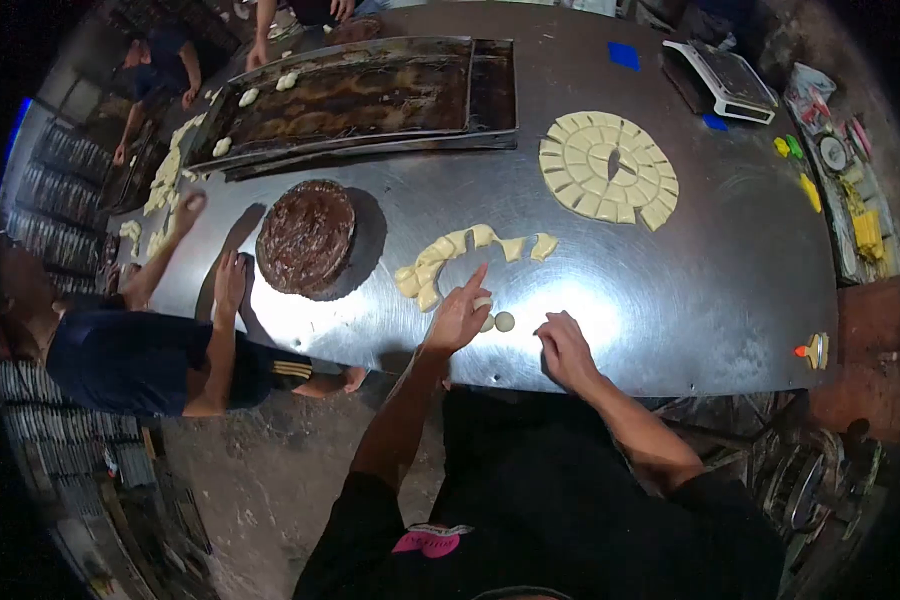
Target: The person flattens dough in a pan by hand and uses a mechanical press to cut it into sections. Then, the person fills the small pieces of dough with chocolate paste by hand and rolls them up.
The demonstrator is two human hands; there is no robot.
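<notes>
My left hand (457, 318) is over the near edge of the metal table, its index finger stretched toward a curved row of cut dough pieces (430, 262). Right beside its fingers are small round dough balls, one of them (505, 321) in plain view and others partly covered by the hand. My right hand (567, 352) is a little to the right, apart from the balls, with its fingers curled downward; whatever is under them is hidden. Farther back lies a flat round of dough (595, 165) cut into many pieces, with a gap in its middle.
A round pan of brown filling (307, 238) stands left of the dough row. Large dark baking trays (360, 95) holding a few dough pieces lie behind it. A scale (730, 85) is at the back right, a brush (818, 351) at the right edge. Co-workers (140, 350) work on the left.
</notes>
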